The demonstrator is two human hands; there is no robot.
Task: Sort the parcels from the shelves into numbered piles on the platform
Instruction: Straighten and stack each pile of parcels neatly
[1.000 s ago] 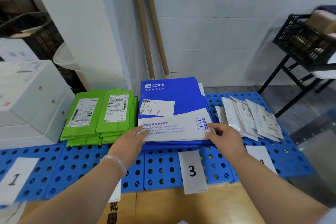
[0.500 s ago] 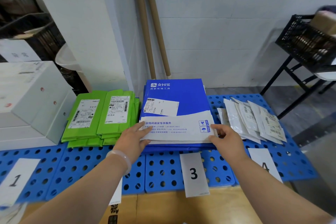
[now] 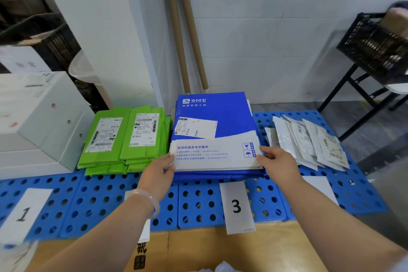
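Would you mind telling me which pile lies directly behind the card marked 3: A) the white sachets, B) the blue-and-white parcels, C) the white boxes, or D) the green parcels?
B: the blue-and-white parcels lie on the platform just behind the card marked 3.

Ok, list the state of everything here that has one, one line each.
blue-and-white parcel: lying flat atop the blue pile, label up.
left hand grip: at its near-left edge, fingertips hidden.
right hand grip: pinching its near-right corner, thumb on top.
green parcels: stacked flat, labels up.
white pouches: fanned out, overlapping.
white boxes: closed, stacked.
black crate: on its stand, loaded.
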